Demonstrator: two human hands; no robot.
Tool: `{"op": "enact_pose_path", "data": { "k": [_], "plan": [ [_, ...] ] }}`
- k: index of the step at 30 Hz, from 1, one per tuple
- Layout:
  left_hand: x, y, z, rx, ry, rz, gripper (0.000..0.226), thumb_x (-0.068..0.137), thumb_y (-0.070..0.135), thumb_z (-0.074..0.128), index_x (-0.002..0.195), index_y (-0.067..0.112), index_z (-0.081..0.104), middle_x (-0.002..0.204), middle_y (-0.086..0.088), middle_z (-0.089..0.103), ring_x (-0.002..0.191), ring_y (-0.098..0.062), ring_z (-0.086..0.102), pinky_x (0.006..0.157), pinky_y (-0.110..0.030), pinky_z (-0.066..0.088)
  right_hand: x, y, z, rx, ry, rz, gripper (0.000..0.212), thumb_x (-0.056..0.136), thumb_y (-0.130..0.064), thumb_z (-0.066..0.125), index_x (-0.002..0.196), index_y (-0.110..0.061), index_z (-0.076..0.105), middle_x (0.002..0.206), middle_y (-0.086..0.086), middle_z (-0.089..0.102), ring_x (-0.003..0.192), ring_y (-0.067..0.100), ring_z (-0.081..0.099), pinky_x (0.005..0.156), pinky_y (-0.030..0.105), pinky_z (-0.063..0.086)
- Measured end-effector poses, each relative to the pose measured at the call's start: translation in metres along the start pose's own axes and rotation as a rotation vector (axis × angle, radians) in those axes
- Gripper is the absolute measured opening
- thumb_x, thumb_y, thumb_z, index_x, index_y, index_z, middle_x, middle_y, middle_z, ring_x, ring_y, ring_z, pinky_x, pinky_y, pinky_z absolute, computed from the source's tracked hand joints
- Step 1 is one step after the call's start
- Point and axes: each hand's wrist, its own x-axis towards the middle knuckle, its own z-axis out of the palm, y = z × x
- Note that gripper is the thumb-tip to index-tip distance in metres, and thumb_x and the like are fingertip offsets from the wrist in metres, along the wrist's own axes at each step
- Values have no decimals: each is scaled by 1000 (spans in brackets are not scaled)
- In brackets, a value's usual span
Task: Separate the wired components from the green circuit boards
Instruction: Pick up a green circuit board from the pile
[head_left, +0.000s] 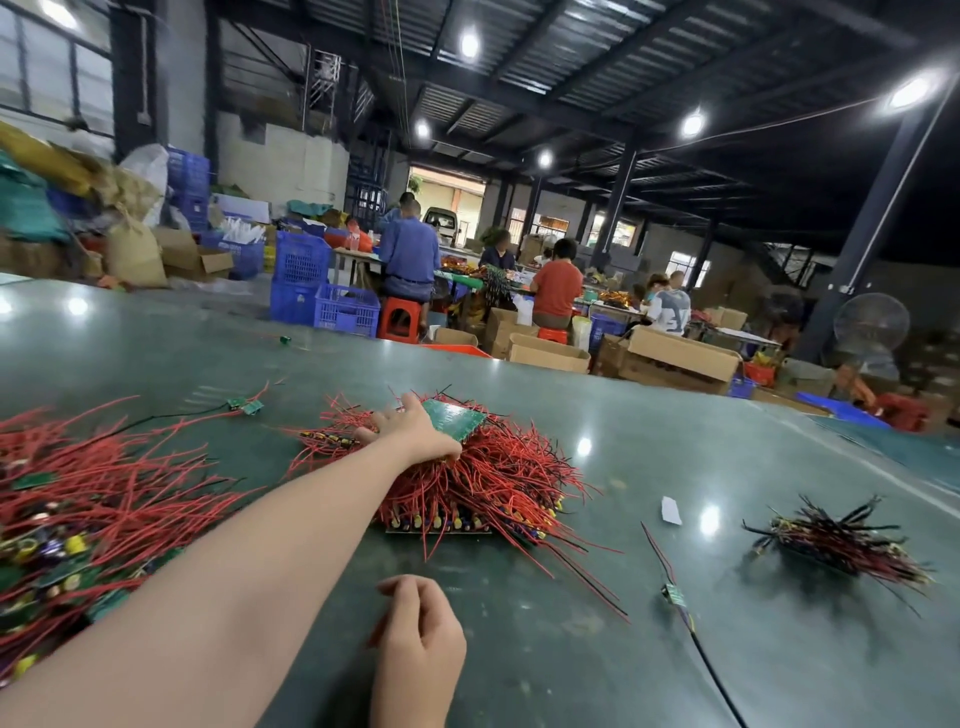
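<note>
In the middle of the table lies a pile of red-wired boards (483, 483), stacked on green circuit boards. My left hand (410, 434) reaches out and rests spread on top of this pile, thumb dipping into the wires. One green circuit board (457, 418) lies tilted on top, right beside that hand. My right hand (418, 639) hovers near the table's front edge, its fingers loosely curled and holding nothing. A larger heap of red-wired boards (67, 514) fills the left side. A bundle of black-wired parts (841, 545) sits at the right.
The dark green table (571, 649) is glossy. On it lie a single wired board (675, 595), a white paper scrap (671, 510) and small boards with leads (247, 405). Behind it are blue crates (322, 291), cardboard boxes and seated people.
</note>
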Motion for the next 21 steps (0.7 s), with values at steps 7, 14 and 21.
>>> {"op": "enact_pose_path", "data": {
  "k": [7, 14, 21],
  "plan": [
    [-10, -4, -34, 41, 206, 121, 76, 65, 60, 69, 96, 24, 10, 119, -13, 39, 116, -32, 36, 100, -55, 27, -1, -1, 0, 10, 44, -10, 31, 88, -1, 53, 62, -12, 65, 41, 1, 46, 40, 9, 44, 47, 19, 35],
    [-47, -29, -104, 143, 620, 564, 81, 55, 52, 78, 86, 30, 6, 112, -4, 28, 112, -23, 27, 96, -45, 18, -4, -9, -1, 151, 112, 11, 30, 91, -1, 50, 67, -10, 65, 45, 2, 51, 42, 6, 45, 45, 11, 36],
    [-118, -107, -122, 461, 667, 760, 83, 47, 44, 81, 96, 19, 19, 135, -22, 39, 126, -32, 28, 103, -57, 14, -3, -31, -12, 215, 239, -186, 27, 91, -1, 52, 83, -23, 65, 72, -2, 64, 63, 7, 54, 64, 22, 43]
  ]
}}
